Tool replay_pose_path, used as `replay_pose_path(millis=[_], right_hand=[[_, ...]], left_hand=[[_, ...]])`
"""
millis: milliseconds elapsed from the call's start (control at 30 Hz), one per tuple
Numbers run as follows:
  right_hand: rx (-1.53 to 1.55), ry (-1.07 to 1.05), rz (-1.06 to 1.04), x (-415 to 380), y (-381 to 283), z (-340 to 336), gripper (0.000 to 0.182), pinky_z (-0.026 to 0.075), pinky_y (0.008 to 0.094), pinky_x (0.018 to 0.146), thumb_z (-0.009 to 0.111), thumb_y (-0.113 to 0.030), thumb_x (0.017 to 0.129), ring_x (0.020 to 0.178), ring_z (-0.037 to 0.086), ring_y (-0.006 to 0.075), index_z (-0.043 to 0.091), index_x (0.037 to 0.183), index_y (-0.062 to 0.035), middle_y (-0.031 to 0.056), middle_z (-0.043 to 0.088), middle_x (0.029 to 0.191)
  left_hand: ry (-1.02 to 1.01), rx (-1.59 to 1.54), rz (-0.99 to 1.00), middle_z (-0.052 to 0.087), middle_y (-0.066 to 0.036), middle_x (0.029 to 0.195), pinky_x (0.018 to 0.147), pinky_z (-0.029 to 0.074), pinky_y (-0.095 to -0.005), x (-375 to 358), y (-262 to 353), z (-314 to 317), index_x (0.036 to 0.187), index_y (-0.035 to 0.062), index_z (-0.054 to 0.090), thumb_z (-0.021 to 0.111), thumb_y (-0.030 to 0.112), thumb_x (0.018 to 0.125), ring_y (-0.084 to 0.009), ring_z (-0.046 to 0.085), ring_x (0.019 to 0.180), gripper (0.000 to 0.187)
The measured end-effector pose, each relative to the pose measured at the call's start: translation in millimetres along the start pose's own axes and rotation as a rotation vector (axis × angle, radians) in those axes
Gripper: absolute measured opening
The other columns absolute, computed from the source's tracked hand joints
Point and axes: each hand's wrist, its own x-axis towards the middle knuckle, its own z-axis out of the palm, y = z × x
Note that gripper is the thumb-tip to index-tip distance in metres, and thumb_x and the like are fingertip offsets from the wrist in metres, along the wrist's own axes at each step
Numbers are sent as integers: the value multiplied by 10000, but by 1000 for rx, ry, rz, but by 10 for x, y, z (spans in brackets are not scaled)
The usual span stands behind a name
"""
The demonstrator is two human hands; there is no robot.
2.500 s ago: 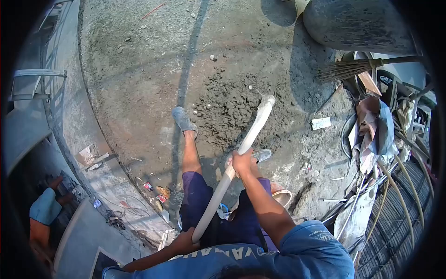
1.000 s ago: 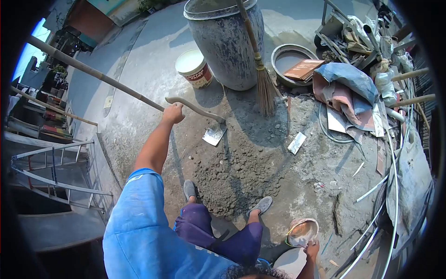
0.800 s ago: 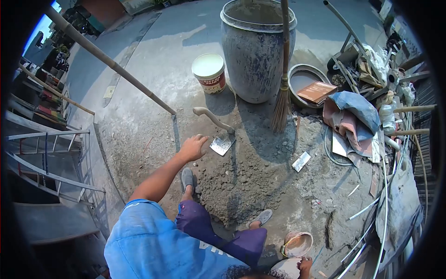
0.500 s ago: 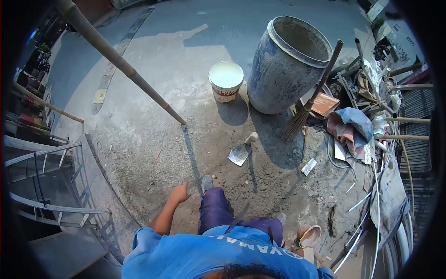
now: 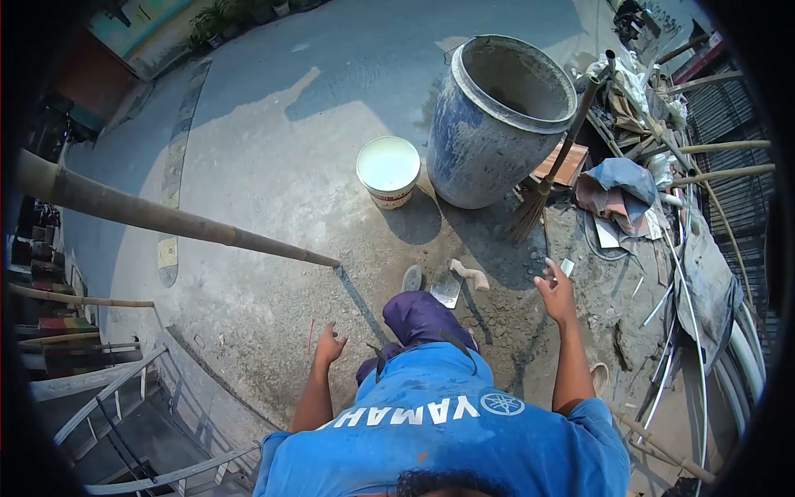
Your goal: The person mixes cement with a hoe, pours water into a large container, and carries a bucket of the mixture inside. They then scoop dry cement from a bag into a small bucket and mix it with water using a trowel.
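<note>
Out to my left, my left hand (image 5: 330, 345) hangs above the gritty ground with its fingers loosely bent and apart, holding nothing. My right hand (image 5: 557, 291) is stretched forward on the other side, fingers spread and empty. A trowel (image 5: 446, 291) with a flat metal blade and a wooden handle lies on the ground between the hands, ahead of my purple-trousered knee. Near my right fingertips, but beyond them, a small pale flat piece (image 5: 567, 267) rests on the ground. A paint bucket (image 5: 390, 197) filled with whitish liquid stands farther forward.
A big blue drum (image 5: 476, 141) coated in dried cement stands beside the bucket, with a stick broom (image 5: 527, 215) leaning near it. Scrap, sacking (image 5: 617, 195) and pipes pile up on the right. A bamboo pole (image 5: 207, 230) slants across the left, above a metal ladder (image 5: 116, 385).
My right hand has come up and forward from beside a small brownish bucket at lower right, which is now out of sight. My body has shifted forward, and the view has turned.
</note>
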Motion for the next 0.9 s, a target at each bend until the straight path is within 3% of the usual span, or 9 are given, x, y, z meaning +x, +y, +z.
replay_pose_path(millis=[167,333,400,467,500,567,633,733,900], right_hand=[[-22,147,-43,1116,-149,913,356,495,336,736,668,-199,811,806,644,245,597,1091,9,184,622,989],[102,131,-115,2011,-1059,1440,282,498,347,731,659,-186,815,807,641,271,620,1015,8,170,628,959],[96,120,-167,2321,-1337,1286,266,499,343,727,660,-181,813,809,640,269,625,997,7,161,628,961],[101,193,-167,2580,-1495,1148,254,503,334,724,670,-170,803,811,636,263,628,982,5,144,628,955],[80,261,-138,2720,-1541,1048,244,506,329,720,675,-162,798,810,632,257,631,969,7,144,626,952],[49,401,-109,2983,-1567,829,257,503,332,723,678,-171,797,810,631,262,628,972,11,153,623,949],[12,484,-50,3221,-1568,697,262,502,336,728,675,-179,801,817,629,271,627,972,13,157,621,947],[-121,505,114,3652,-1552,465,299,493,359,754,671,-219,804,856,621,302,622,983,16,166,620,947],[-272,243,199,5161,-1433,358,385,478,407,823,659,-302,807,962,598,347,617,1023,14,214,615,1032]], left_hand=[[7,-69,133,615,-248,1069,802,503,-402,1325,771,-387,1338,34,374,666,228,784,-355,634,931,655],[68,57,248,625,-237,1053,795,510,-388,2068,1620,-1394,1286,17,449,661,217,791,-324,646,911,574],[97,-188,103,641,-207,1035,795,503,-378,2580,1657,-1683,1233,-3,504,643,245,825,-296,643,912,497],[295,-201,282,658,-146,795,671,477,-319,2922,2068,-2026,945,-45,635,600,263,874,-190,614,741,318],[291,-98,160,592,-92,634,579,430,-304,3141,2329,-2216,788,-49,639,584,262,893,-137,529,609,333],[373,-301,336,526,-67,561,535,393,-300,3685,2784,-2347,729,-47,624,584,260,898,-120,454,546,353],[339,-185,483,525,-67,563,538,401,-306,4200,3472,-2491,735,-43,611,572,240,904,-111,455,551,332],[263,-144,759,629,-194,939,793,467,-365,4500,4977,-2551,992,-30,589,591,197,874,-270,613,885,256],[183,-15,929,435,-256,1286,1010,331,-438,4407,6967,-2226,1285,-47,384,616,298,851,-384,411,1210,601]])
